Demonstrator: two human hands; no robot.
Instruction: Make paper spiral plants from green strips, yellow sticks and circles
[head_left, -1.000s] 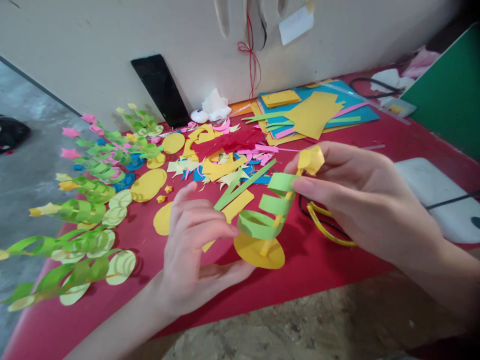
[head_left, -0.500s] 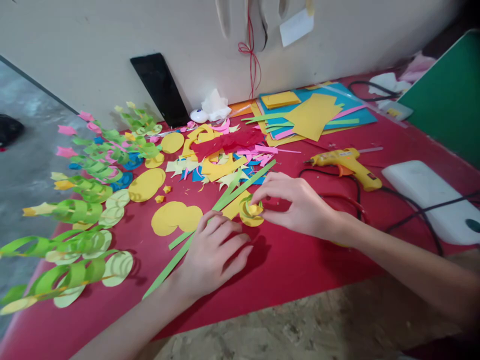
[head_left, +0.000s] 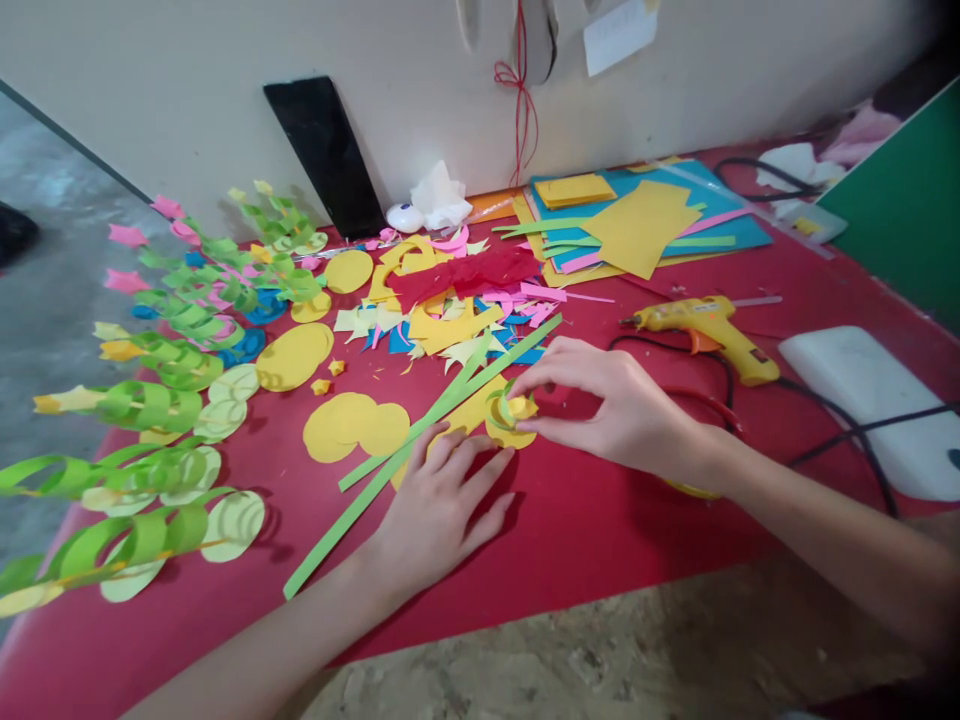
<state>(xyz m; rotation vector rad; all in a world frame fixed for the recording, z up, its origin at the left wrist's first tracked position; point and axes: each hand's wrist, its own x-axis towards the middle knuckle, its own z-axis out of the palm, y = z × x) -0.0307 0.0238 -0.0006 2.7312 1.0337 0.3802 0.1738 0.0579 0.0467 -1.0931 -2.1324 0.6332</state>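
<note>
Table [head_left: 577, 530]: red-topped, crowded with cut paper.
Paper flower [head_left: 517, 409]: one, yellow bud, green spiral, yellow round base; on the table near the middle, seen from above, beside the yellow strip [head_left: 472, 408].
Right hand [head_left: 604, 400]: thumb and forefinger pinched about the top of the paper flower; other fingers bent.
Left hand [head_left: 442, 495]: palm down on the table, fingers part-spread and slightly bent, nothing seen in its hold; forefinger tip just beside the flower's base.
Green strips [head_left: 352, 527]: long, crossing one another, running past the left hand's fingers.
Yellow discs [head_left: 337, 428]: overlapping, left of the strips.
Small stars [head_left: 321, 387]: two, yellow, above the discs.
Spiral flowers [head_left: 154, 410]: a group along the left edge, heads pink, yellow and pale.
Scraps [head_left: 450, 335]: mixed colours, heaped toward the wall.
Glue gun [head_left: 709, 318]: yellow, lying beyond the right hand.
White case [head_left: 870, 410]: far right, black cord across it.
</note>
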